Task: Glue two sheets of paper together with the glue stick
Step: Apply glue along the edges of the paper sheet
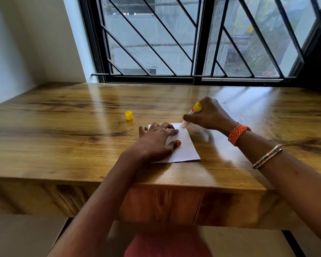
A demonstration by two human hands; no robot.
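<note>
The left hand (158, 138) is lying open, pinning the paper (185, 147) near the desk (63, 127) edge; the right hand (209, 115) is gripping the glue stick (193, 113), tip touching the far corner. Light strokes toward the edges should prevent wrinkles.

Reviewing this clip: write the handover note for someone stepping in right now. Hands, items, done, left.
Left hand: flat on the white paper sheet, pinning it to the wooden desk.
Right hand: holds the glue stick tilted, tip on the sheet's far right corner.
Yellow cap: off, standing on the desk left of and beyond the sheet.
Done: stick uncapped, gluing begun.
Left: finish spreading glue, press the second sheet on; I cannot clearly make out a second sheet.
</note>
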